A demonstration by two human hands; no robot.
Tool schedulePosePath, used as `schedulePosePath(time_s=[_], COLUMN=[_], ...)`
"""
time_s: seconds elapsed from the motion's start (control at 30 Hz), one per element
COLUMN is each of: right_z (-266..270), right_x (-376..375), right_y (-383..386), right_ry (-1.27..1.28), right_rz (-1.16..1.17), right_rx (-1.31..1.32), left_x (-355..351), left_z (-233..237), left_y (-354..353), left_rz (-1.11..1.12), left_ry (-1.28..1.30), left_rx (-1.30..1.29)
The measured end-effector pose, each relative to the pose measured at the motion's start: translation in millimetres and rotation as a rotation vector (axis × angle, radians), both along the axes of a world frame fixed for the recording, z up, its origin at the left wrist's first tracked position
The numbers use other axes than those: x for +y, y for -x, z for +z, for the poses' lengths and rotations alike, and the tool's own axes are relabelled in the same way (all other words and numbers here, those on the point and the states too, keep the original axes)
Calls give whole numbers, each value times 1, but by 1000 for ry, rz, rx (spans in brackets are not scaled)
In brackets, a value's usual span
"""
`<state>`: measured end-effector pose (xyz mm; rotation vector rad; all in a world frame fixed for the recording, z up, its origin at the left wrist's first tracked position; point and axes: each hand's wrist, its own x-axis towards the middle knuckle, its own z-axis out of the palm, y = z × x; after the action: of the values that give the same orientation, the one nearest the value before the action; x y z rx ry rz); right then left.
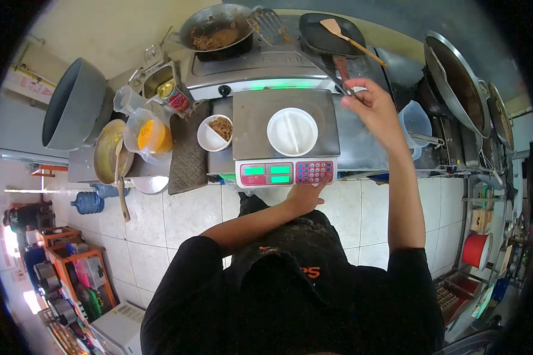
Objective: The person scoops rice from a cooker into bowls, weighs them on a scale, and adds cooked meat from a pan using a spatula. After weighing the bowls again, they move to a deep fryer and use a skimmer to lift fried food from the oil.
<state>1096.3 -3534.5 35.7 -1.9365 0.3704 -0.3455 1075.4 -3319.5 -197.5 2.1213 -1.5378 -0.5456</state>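
Note:
My right hand (374,108) is closed around the handle end of a slotted metal spatula (269,27). The spatula reaches up and left over the stove, with its stained head beside the wok. At the front of a digital scale (249,121), my left hand (307,196) holds nothing and has its fingers stretched to the keypad (314,172). A white divided bowl (292,131) rests on the scale's plate, and no food shows in it. Left of the scale, a second divided bowl (209,137) has brown shredded food (221,127) in one compartment.
A wok (216,16) with brown food residue and a dark square pan (320,35) bearing a wooden spatula (333,27) stand on the stove (260,62). A quilted mitt (186,157), an orange-filled jug (154,137) and an opened can (173,96) lie left. A clear jug (416,121) stands right.

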Motion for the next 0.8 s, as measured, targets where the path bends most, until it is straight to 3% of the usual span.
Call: schedulePosePath(time_s=[0.07,0.13,0.2,0.43,0.53,0.63,0.7,0.8], right_z=[7,14,16,19,43,58,69,79], right_x=[1,6,6,-1,-4,-16,-25,-31], right_y=[-15,-29,-43,-86,-119,-179,-227,-329], right_ry=[16,17,21,119,426,718,931,1124], right_rz=[15,6,26,44,43,117,214,410], right_rx=[0,17,25,102,177,233,174,456], left_x=[3,4,1,19,66,128,174,239], left_z=[3,-14,-21,31,76,78,83,51], left_y=[-2,0,-1,-43,-76,-112,-135,-153], left_rz=[-7,11,-11,-322,-236,-84,72,391], left_ry=[-43,113,61,-128,56,146,-15,-272], left_rx=[-8,-143,15,559,671,765,775,850])
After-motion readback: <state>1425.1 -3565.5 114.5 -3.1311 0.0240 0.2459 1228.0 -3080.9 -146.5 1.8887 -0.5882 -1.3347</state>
